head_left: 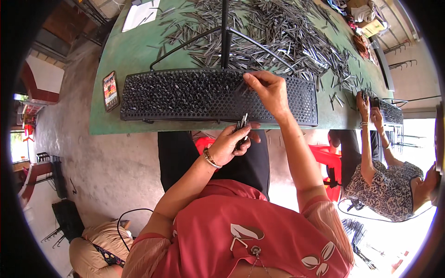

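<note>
A long black perforated rack point(296, 99) lies along the near edge of the green table. Thin dark strips point(171, 92) stand upright in its holes, packed densely over the left and middle; the right part shows bare holes. My left hand point(230, 142), with a bracelet on its wrist, is closed round a small bundle of thin dark strips point(242, 121) just in front of the rack's near edge. My right hand point(270, 90) reaches over the rack, thumb and fingertips pinched at the border of the filled part. A thin dark strip, partly blurred, shows at those fingertips.
Loose dark strips point(292, 39) form a wide heap on the green table point(104, 123). A black metal frame point(225, 46) rises behind the rack. A phone point(111, 91) lies left of it, white paper point(141, 16) farther back. At right, a co-worker's hands point(364, 109) work at another rack point(391, 113).
</note>
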Demonstrator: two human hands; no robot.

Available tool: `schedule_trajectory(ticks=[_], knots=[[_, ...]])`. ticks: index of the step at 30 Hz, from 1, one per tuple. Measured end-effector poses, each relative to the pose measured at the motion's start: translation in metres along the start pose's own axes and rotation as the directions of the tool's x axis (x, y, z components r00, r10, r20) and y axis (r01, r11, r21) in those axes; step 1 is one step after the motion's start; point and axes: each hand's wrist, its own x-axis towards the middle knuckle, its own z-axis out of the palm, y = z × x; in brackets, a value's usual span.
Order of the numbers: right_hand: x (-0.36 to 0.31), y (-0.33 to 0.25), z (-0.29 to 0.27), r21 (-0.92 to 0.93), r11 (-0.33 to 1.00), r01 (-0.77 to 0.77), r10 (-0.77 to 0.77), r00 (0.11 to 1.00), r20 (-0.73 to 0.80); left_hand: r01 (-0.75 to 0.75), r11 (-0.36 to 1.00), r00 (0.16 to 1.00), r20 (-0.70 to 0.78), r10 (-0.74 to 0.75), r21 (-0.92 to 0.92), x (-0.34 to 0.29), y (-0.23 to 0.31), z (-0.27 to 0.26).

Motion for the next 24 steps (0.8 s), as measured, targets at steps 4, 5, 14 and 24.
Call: schedule_trajectory(ticks=[4,5,14,24], knots=[[0.0058,0.0043,0.0083,-0.176,0.966,0.192,-0.194,0.981,0.001,0.004,1.0,1.0,-0.019,-0.003,0.013,-0.0016,0.0004,-0.0001],[0.0059,0.0028,0.0096,-0.223,0.947,0.233,-0.239,0.971,0.0,0.002,1.0,1.0,-0.013,-0.002,0.002,-0.0014,-0.0009,-0.0021],[0.0008,-0.0011,0.0071,-0.307,0.897,0.318,-0.324,0.946,0.032,0.006,1.0,1.0,-0.022,-0.007,-0.011,-0.002,-0.0008,-0.0024],[0.002,0.0026,0.0073,-0.335,0.855,0.395,-0.384,0.918,0.103,0.004,1.0,0.999,-0.036,-0.004,-0.015,-0.0023,-0.0012,-0.0019]])
